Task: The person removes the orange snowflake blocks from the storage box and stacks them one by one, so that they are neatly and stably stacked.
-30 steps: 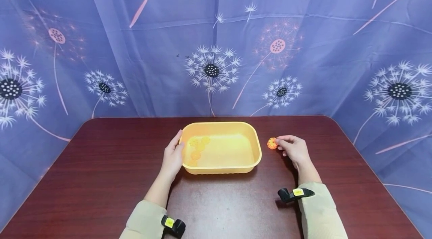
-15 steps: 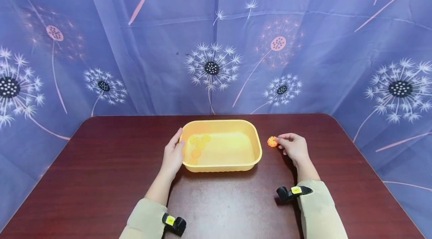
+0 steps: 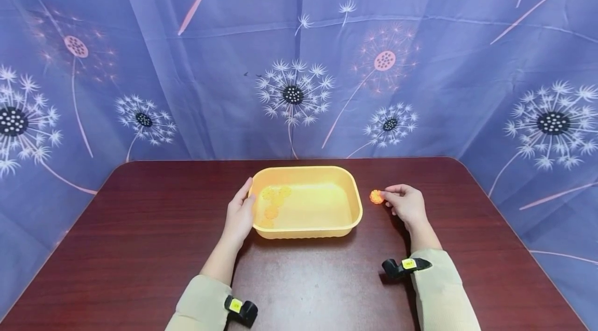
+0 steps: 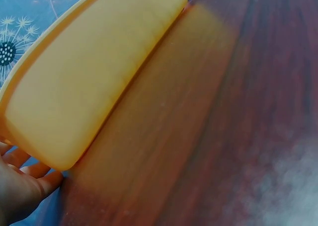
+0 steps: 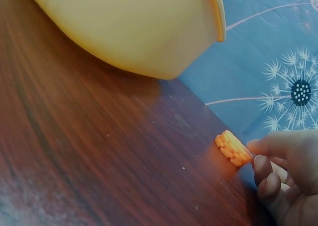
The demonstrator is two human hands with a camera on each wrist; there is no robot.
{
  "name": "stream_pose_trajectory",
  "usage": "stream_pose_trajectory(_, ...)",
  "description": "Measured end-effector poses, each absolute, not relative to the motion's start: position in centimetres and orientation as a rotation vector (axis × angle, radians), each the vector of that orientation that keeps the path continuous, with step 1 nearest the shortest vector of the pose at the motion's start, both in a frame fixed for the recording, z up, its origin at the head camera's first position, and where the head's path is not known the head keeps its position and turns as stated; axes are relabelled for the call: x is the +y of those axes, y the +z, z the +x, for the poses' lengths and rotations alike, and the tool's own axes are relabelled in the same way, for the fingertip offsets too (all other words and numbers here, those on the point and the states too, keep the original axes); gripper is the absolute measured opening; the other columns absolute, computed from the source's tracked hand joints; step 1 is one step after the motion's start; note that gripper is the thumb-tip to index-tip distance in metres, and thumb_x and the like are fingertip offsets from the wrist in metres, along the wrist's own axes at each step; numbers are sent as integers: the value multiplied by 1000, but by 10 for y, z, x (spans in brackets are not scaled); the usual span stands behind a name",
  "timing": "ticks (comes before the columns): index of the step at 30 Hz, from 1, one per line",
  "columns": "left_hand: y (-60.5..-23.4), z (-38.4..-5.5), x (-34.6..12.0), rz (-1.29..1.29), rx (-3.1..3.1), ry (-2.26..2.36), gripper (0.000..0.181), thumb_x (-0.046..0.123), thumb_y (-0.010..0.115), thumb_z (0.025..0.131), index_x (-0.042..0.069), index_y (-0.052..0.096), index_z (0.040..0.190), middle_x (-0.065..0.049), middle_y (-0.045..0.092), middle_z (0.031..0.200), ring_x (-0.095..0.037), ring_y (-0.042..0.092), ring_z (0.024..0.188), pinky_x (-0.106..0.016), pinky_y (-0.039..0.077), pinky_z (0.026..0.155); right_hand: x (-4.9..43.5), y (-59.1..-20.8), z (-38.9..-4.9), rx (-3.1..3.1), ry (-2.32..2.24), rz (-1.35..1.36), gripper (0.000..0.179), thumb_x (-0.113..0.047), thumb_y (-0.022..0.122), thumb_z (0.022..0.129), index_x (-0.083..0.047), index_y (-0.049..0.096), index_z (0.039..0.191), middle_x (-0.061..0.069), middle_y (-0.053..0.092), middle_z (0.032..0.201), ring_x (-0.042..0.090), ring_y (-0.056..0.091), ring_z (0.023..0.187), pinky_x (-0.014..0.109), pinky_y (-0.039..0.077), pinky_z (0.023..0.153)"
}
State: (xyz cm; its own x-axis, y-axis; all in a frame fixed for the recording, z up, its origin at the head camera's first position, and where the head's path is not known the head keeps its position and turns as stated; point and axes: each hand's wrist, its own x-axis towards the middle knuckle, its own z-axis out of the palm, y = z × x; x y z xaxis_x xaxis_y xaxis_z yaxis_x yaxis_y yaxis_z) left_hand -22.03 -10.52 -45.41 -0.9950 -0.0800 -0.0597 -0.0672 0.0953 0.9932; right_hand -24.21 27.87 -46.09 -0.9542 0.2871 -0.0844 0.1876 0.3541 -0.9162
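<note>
My left hand (image 3: 240, 219) grips the left end of a yellow plastic tub (image 3: 308, 230), its thumb by the rim. In the left wrist view, those fingers (image 4: 47, 183) lie against the tub's outer end, low near its base. Several yellow and orange notched discs (image 3: 271, 212) lie inside on the left of the tub's floor. Right of the tub, my right hand (image 3: 408, 206) pinches a short stack of orange notched discs (image 5: 233, 148) between thumb and fingertips. The stack stands on edge, close over the table in the right wrist view.
A dark red-brown wooden table (image 3: 140, 248) carries the tub near its back edge. Behind it hangs a blue curtain (image 3: 210, 87) with a dandelion print. Black wrist cameras (image 3: 405, 267) are strapped over both sleeves.
The head view has tilted slightly since the first frame. The orange stack has turned a little in my right fingertips. My left hand and the tub keep their places.
</note>
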Motion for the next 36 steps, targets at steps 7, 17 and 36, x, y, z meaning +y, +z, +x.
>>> stream_pose_trajectory(7, -454, -219, -106, 159, -2325, -2095, 49, 16, 37, 101, 18, 32, 149, 2, 28, 155, -18, 28, 141, -40, 34, 111, 276, -456, -240, -2504, 1676, -506, 35, -27, 63, 89, 3, 62, 108, -5, 64, 74, 5, 59, 60, 22, 51, 51)
stream_pose_trajectory(17, -456, -216, -107, 149, -2297, -2097, 48, 15, 37, 100, 20, 33, 148, 0, 29, 155, -19, 32, 138, -41, 37, 108, 259, -438, -240, -2390, 1832, -391, 32, -24, 63, 90, 4, 59, 104, -6, 63, 70, 6, 61, 60, 22, 54, 55)
stream_pose_trajectory(36, -456, -219, -103, 139, -2278, -2074, 48, 11, 39, 100, 17, 36, 147, -3, 31, 154, -18, 31, 137, -42, 34, 110, 228, -397, -246, -2542, 1711, 54, 33, -20, 65, 89, 9, 61, 105, 6, 66, 77, 11, 64, 64, 32, 58, 62)
